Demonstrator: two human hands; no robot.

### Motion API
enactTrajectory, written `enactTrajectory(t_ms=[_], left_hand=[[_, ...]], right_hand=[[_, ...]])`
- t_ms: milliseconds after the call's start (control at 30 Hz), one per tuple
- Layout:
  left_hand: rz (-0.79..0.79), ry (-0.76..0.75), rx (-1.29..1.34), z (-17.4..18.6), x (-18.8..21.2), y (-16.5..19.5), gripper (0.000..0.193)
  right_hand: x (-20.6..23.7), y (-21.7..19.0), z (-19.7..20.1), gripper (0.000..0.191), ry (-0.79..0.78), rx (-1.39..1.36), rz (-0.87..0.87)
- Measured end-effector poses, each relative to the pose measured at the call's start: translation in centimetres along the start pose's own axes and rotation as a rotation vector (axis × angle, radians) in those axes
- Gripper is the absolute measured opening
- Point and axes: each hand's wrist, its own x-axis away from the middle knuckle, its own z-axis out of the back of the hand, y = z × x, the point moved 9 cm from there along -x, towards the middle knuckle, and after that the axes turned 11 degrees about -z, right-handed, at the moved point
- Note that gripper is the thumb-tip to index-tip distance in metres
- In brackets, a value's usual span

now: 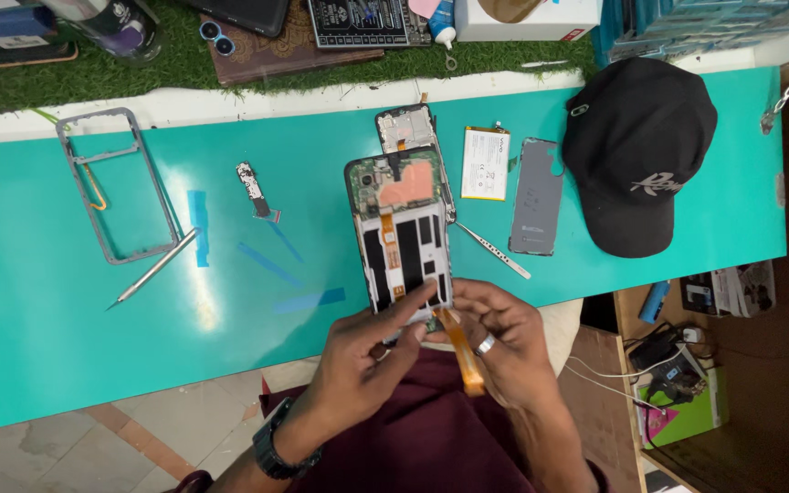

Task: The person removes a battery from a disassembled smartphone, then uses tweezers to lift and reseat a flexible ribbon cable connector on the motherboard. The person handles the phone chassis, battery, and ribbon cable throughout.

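Left hand (367, 351), right hand (504, 351), one opened phone (401, 233), one orange pry tool (464, 358)

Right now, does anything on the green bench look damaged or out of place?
The opened phone hangs partly over the bench edge, held by the left hand and right hand. Loose blue tape strips lie scattered. No damage is visible.

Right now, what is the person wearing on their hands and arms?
The left hand is bare, with a dark, chunky wristwatch on its wrist. The right hand has a silver ring on one finger. No gloves or sleeves show on either forearm.
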Motion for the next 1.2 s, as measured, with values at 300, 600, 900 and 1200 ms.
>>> enactTrajectory(t_ms=[300,600,900,1200], left_hand=[[-0.288,0.079,0.014,0.5,-0.3,3.7,0.048],[-0.192,0.073,0.033,0.3,-0.3,2.8,0.051],[-0.340,0.041,0.041,0.0,-0.3,4.2,0.046],[-0.224,-0.022,0.036,0.2,-0.6,3.3,0.044]], right_hand=[[3.7,-5.3,-1.0,0.030,0.153,0.281,0.300],[3.6,-6.4,-2.2,0.021,0.062,0.299,0.299],[2.8,-6.2,-2.3,0.010,0.034,0.333,0.290],[2.5,-5.3,-1.5,0.012,0.064,0.262,0.196]])
